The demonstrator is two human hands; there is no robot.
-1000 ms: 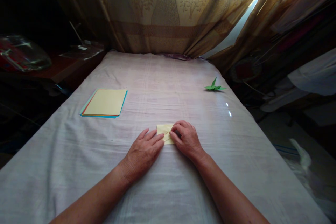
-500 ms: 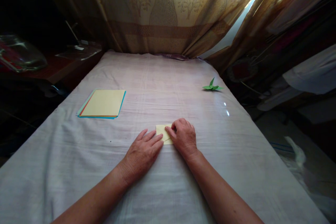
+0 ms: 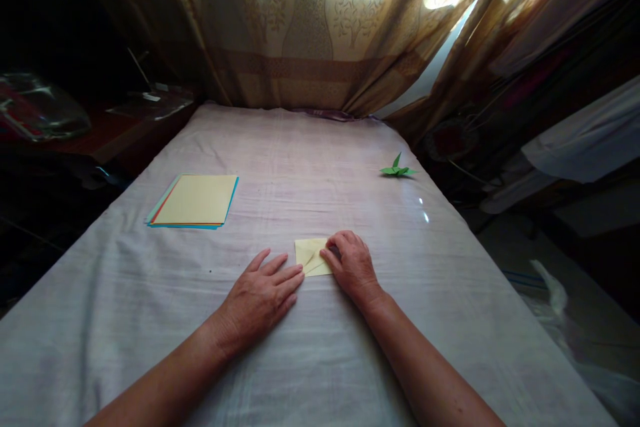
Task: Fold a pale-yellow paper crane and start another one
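The two hands are apart, with the folded cream paper (image 3: 311,257) lying on the pale cloth between them. The left hand (image 3: 265,290), at the paper's 8 o'clock, is flat with fingers spread and grips nothing; a fingertip meets the near left corner. The right hand (image 3: 353,263), at 3 o'clock, is curled, thumb and fingertips brought in over the paper's right part; whether they pinch a layer I cannot tell.

To work these creases well, I would judge, the left fingertips should pin the near corner lightly but firmly, so the small packet does not skate on the soft cloth, while the right thumb and finger line up the layer's edge before pressing from the middle outward. Yielding cloth probably makes sharp creases harder, so a slow, firm stroke should help.

The packet lies flat, its left edge running roughly from 11 to 5 o'clock. Flap edges slant from near the close left corner toward about 2 o'clock. Its long axis seems to run 9 to 3, but the right end is hidden under the fingers, so that is uncertain.

Farther out, a stack of coloured sheets (image 3: 197,200) lies at 10 o'clock, and a green folded-paper figure (image 3: 398,171) sits between 1 and 2, one point upright.
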